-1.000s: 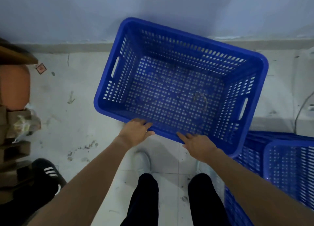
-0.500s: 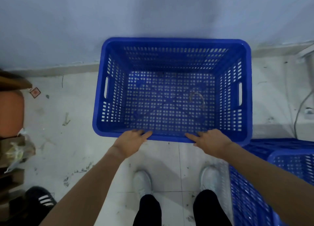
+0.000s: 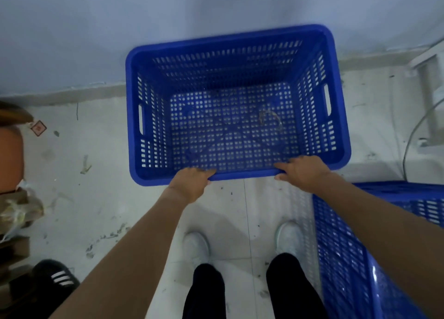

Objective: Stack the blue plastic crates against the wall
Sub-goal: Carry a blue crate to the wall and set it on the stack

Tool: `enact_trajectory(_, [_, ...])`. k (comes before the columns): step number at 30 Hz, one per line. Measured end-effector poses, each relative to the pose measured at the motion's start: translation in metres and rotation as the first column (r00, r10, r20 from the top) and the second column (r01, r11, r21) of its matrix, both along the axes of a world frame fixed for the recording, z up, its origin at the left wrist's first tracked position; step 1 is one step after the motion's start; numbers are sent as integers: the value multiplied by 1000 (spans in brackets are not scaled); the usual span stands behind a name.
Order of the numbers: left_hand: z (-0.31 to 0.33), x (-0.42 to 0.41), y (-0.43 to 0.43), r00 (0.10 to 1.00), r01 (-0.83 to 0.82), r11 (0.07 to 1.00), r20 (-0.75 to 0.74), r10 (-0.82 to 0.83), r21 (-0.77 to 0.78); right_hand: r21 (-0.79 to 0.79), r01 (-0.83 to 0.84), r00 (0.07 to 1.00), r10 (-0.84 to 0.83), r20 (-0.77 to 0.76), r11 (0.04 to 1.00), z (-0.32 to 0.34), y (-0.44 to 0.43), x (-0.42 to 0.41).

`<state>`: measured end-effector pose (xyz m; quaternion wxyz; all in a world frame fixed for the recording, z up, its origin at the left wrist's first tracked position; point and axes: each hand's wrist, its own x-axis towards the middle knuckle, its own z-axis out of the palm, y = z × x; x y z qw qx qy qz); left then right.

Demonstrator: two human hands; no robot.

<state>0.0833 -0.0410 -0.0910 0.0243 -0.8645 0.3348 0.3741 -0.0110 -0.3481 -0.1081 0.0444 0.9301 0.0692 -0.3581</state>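
Head view showed both hands gripping the blue crate's (image 3: 230, 126) near rim: left hand (image 3: 189, 184), right hand (image 3: 302, 172). Its far side stood by the wall (image 3: 144, 18). A second blue crate (image 3: 348, 246) sat at four o'clock, a black shoe (image 3: 56, 276) at eight.

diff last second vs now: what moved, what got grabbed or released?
The blue crate swung from skewed to roughly square with the wall, its far rim now close against it. The left hand and right hand kept hold of the near rim throughout; nothing was released. The second blue crate at the right and the clutter at the left stayed put.
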Motion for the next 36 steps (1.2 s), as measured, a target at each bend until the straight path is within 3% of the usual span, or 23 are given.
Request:
enact_trajectory(4, [24, 5, -26, 983, -146, 987, -104, 153, 70, -1, 184, 977, -183, -112, 983, 15, 1, -2])
enact_trajectory(9, [76, 15, -60, 958, -241, 968, -177, 225, -71, 91, 437, 895, -423, -141, 895, 61, -8, -17])
enact_trajectory(13, [142, -2, -73, 945, -228, 967, -266, 191, -116, 235, 678, 729, -678, -95, 697, 136, -9, -53])
enact_trajectory(18, [254, -33, -97, 977, -119, 967, -201, 73, -224, 301, 832, 507, -859, -72, 466, 246, 5, -125])
enact_trajectory(23, [343, -78, -132, 986, -55, 950, -166, 3, -308, 388, 899, 258, -961, -102, 200, 342, 19, -201])
enact_trajectory(28, [391, -145, -174, 968, 19, 948, -230, -97, -317, 351, 936, 22, -997, -76, -6, 404, 19, -298])
enact_trajectory(33, [403, -216, -207, 934, 77, 948, -311, -178, -309, 308, 933, -174, -982, -70, -188, 422, 10, -402])
enact_trajectory(36, [394, -262, -221, 916, 71, 968, -368, -158, -239, 277, 931, -224, -971, -84, -238, 407, -5, -467])
